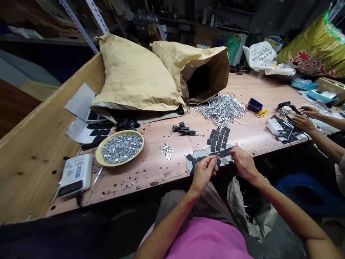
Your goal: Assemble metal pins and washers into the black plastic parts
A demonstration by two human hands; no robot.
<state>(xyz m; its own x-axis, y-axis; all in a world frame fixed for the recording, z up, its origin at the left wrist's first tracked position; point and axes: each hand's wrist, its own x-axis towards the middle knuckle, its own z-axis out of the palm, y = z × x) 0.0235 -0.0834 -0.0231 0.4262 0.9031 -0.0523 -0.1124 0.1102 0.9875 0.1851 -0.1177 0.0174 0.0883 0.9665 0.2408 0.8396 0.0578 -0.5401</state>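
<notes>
Left of your left hand [203,172]: bare table out to the yellow dish [120,147], broken only by a small heap of silver bits [167,150]. You can pass either side of it.

Ahead of the sheet of black pads [212,156]: black tools [185,130], then the pile of pins [221,108]. The paper sacks [134,75] close off the back.

Right of your right hand [244,163]: an open strip of table as far as a co-worker's hands [304,122] and the clutter around them.

Far left: a white box [74,174] lies near the edge and the wooden side wall [35,144] shuts that side.
</notes>
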